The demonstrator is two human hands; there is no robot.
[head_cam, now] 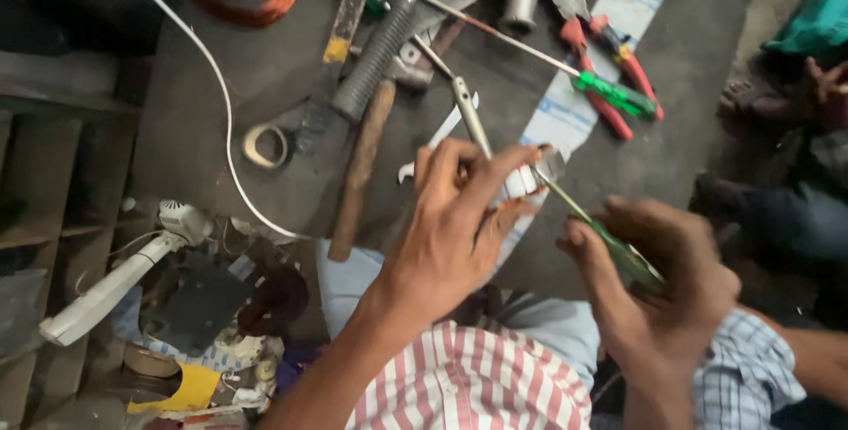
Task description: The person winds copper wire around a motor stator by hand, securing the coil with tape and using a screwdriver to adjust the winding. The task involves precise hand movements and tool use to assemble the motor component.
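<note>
a small white fitting (521, 181) sits pinched in the left hand (450, 227), steadied above the dark worktop (203, 121). the right hand (658, 284) grips a green-handled screwdriver (609, 240), its thin metal tip at the fitting. beyond lie red-handled pliers (609, 59) and a wooden-handled hammer (362, 165).

The left hand (455, 236) pinches a small white fitting (523, 181) between thumb and fingers above the worktop's (194, 121) near edge. The right hand (658, 284) grips a green screwdriver (609, 240), its tip touching the fitting. Farther back lie red pliers (609, 59), a second screwdriver (565, 68), a hammer (362, 165) and a tape roll (265, 145); a white cable (225, 103) crosses the left side.
</note>
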